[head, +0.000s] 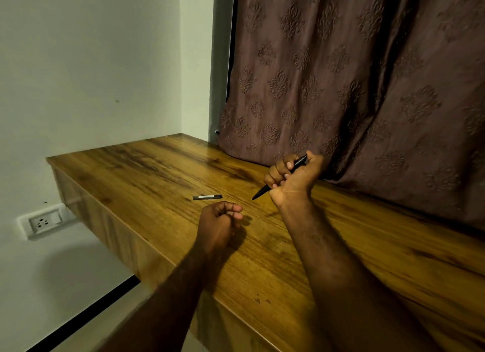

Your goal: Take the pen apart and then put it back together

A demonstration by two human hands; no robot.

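Note:
My right hand (294, 177) is raised above the wooden table (262, 246) and is shut on a black pen (262, 191). The pen slants, its pointed tip down to the left and its top end sticking out past my thumb at the upper right. A short dark pen part (207, 197) with a pale label lies flat on the table, left of the pen tip. My left hand (221, 220) hovers just in front of that part, its fingers curled loosely with nothing visible in them.
A brown patterned curtain (367, 89) hangs right behind the table and touches its back edge. The table's left edge drops off to the floor. A wall socket (43, 221) sits on the white wall at lower left.

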